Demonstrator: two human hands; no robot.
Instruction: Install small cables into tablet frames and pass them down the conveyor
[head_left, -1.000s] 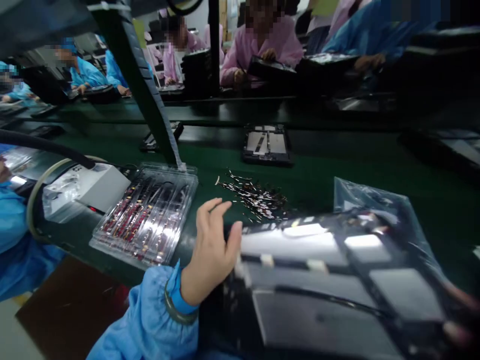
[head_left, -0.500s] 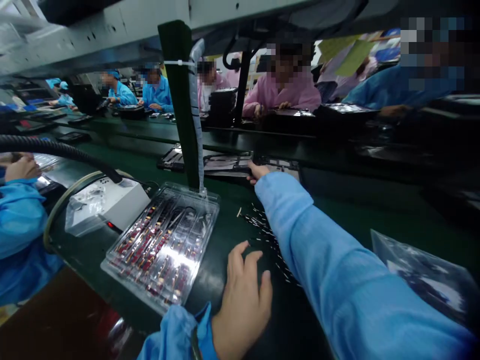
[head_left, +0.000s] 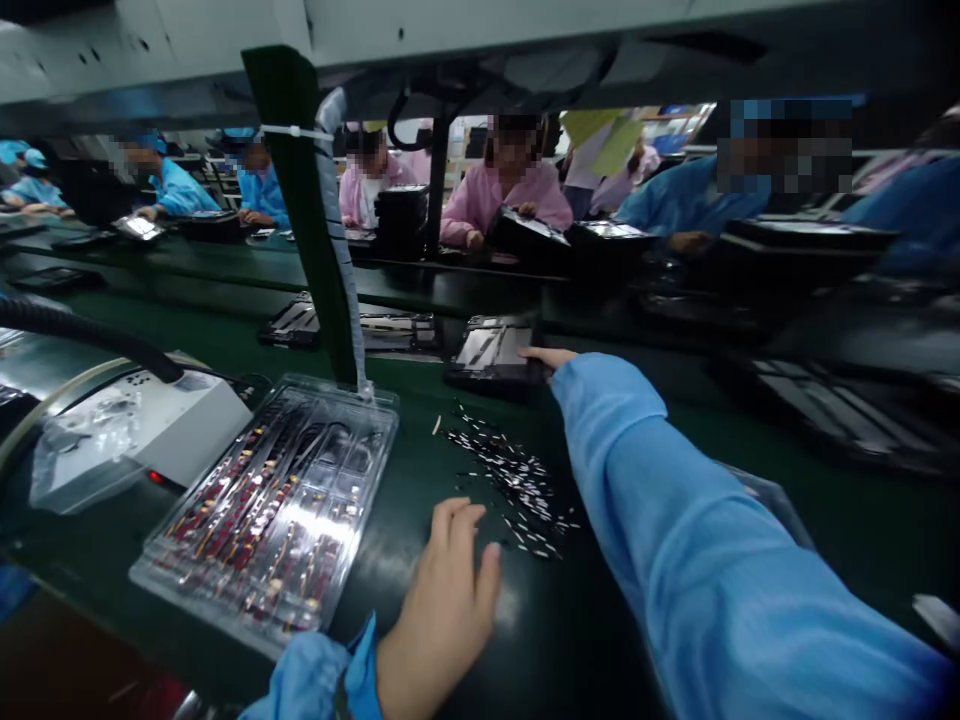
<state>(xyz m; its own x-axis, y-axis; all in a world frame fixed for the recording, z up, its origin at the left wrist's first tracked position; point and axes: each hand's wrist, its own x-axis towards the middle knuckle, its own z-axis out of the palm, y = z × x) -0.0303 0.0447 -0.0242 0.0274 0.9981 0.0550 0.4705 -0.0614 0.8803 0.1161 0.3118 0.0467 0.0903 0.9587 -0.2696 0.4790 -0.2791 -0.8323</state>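
My right hand point(head_left: 553, 359) is at the far side of the bench, closed on the right edge of a black-framed flat panel point(head_left: 487, 348) with pale grey areas. One finger lies on top of the panel's edge; my other fingers are mostly hidden. My left hand point(head_left: 446, 605) hovers low over the bench, empty, with fingers bent and thumb apart. Just beyond it lies a scattered pile of small black-and-white strips point(head_left: 521, 480). To its left is a clear plastic tray point(head_left: 379, 430) holding rows of small reddish parts with black leads.
A green post point(head_left: 300, 200) with a grey-wrapped cable rises behind the tray. At left stands a white box point(head_left: 176, 420) with a red light and a black hose. More framed panels point(head_left: 397, 332) lie along the far edge. Co-workers point(head_left: 506, 190) sit across the line.
My right hand has moved right, from one framed panel to the edge of another, which now sits apart from its neighbour. My left hand keeps its open shape. The camera view has turned right.
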